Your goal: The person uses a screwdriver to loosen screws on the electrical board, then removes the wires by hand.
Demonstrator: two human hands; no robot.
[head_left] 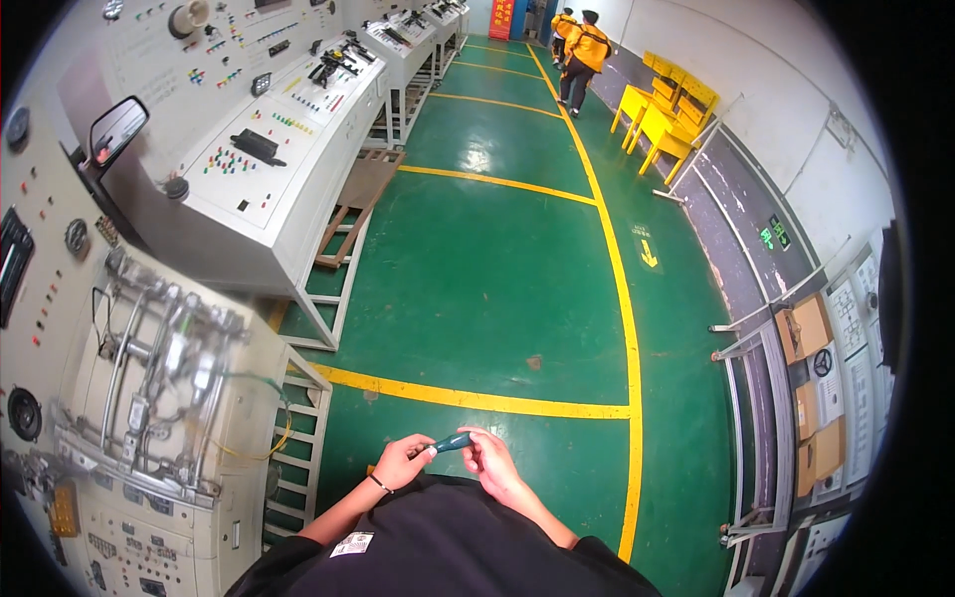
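Note:
Held level in front of my body is a small dark teal screwdriver [453, 442], of which mainly the handle shows. My left hand [403, 464] is closed round its left end, and the fingers hide whatever part lies there. At the other end, the bent fingers of my right hand [490, 464] pinch the handle's tip. Both hands are above the green floor [477, 289], close to my dark shirt [453, 537]. To the left of them stands a pale test bench [244, 468] carrying a metal rod-and-linkage assembly [164, 348].
More white consoles [288, 149] line the left side, one with a mirror [117, 127]. Yellow lines [477, 400] cross the floor. Two people in orange jackets [585, 50] are far ahead. Yellow desks [665, 119] and a metal rack [766, 428] with cardboard boxes [821, 453] stand right.

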